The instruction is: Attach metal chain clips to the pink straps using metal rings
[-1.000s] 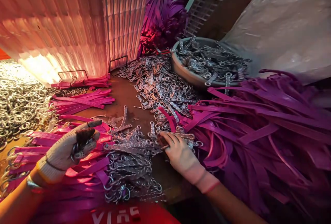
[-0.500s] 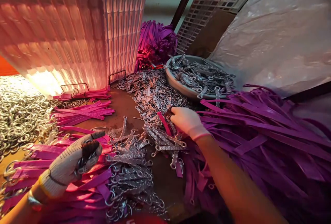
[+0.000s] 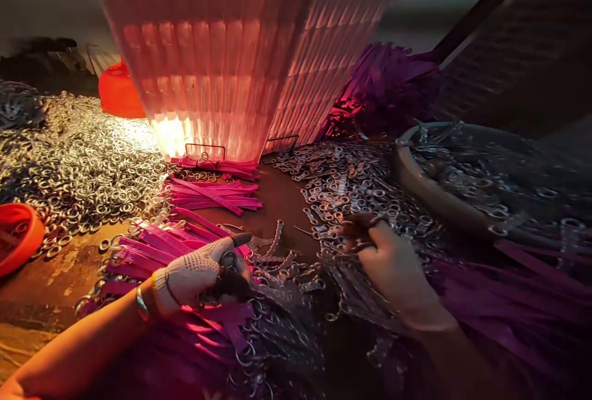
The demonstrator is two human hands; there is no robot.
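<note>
My left hand (image 3: 197, 273), in a dotted knit glove, is closed around a metal ring (image 3: 228, 259) just above a bundle of pink straps (image 3: 152, 246) with rings on their ends. My right hand (image 3: 393, 267), in a pale glove, rests on a heap of metal clasps (image 3: 345, 187) and pinches one small piece at its fingertips. The picture is blurred, so the pinched piece is hard to make out. Between my hands lie finished straps with metal fittings (image 3: 277, 301).
A tall ribbed pink stack (image 3: 240, 55) stands behind, glowing at its base. Loose metal rings (image 3: 78, 159) cover the left. An orange tub (image 3: 18, 233) sits at far left, another (image 3: 118, 92) behind. A bowl of clasps (image 3: 416, 178) and purple straps (image 3: 509, 301) fill the right.
The view has swung left and gone dim and blurred. My right hand has drawn back from the purple straps to the clasp heap. My left hand has lowered toward the pink straps.
</note>
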